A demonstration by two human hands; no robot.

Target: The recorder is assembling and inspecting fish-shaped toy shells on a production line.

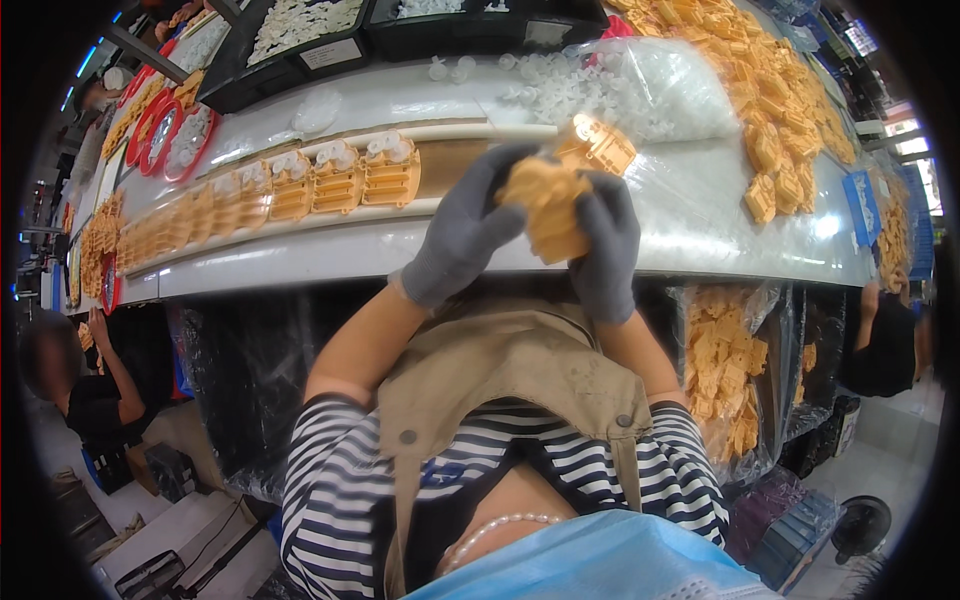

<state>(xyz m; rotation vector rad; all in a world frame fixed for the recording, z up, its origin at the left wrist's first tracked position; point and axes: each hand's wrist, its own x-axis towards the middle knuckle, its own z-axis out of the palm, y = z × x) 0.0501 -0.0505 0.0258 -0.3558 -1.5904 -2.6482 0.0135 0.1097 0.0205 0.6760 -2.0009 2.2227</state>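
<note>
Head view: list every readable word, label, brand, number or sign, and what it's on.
None readable.
White label on the left black tray: print too small to read.
Grey label on the right black tray: too blurred to read.
Blue mark on the striped shirt: unreadable.
Orange part held by left hand and right hand: blurred, no text legible.

On your right: one black fan [862, 525], one blue-grey crate [792, 538] near it, one worker in black [885, 345]. On your left: one dark-topped worker [105, 408].
</note>
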